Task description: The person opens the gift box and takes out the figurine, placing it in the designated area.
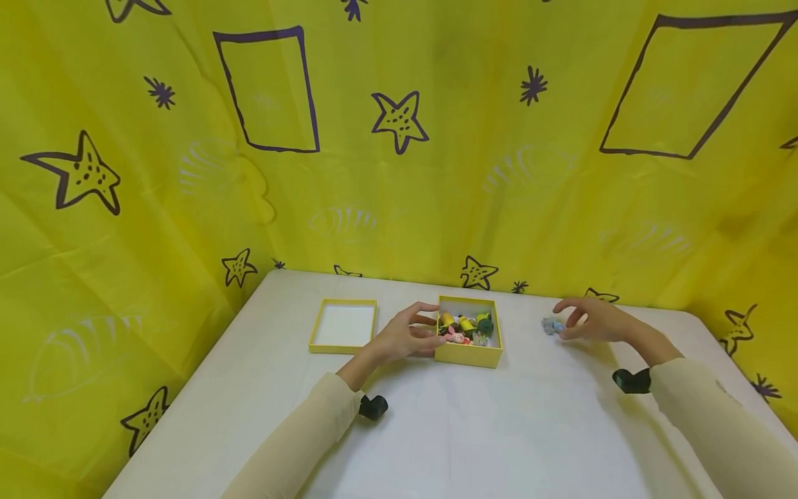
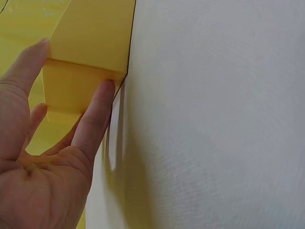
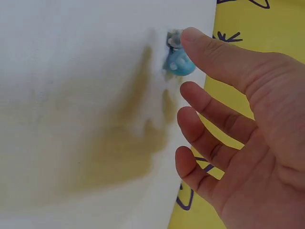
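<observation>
A yellow open box (image 1: pixel 469 356) holds several small toy figures, among them a pink one (image 1: pixel 457 337) and a dark green one (image 1: pixel 485 326). At its left side is my left hand (image 1: pixel 402 335), the fingertips against the outer wall and the thumb at the near corner. In the left wrist view, the fingers lie fairly straight against the yellow box (image 2: pixel 95 33). To the right, a small blue-and-grey toy figure (image 1: pixel 552 325) stands on the table. Around it hovers my right hand (image 1: pixel 595 320), fingers loosely bent and spread. The right wrist view has the thumb overlapping the figure (image 3: pixel 181 63); contact is unclear.
A shallow yellow-edged lid (image 1: pixel 341 326) with a white inside lies left of the box on the white table (image 1: pixel 399 450). Behind and beside the table hangs a yellow curtain (image 1: pixel 461 180) with star drawings. Dark wrist straps (image 1: pixel 374 407) show at both cuffs.
</observation>
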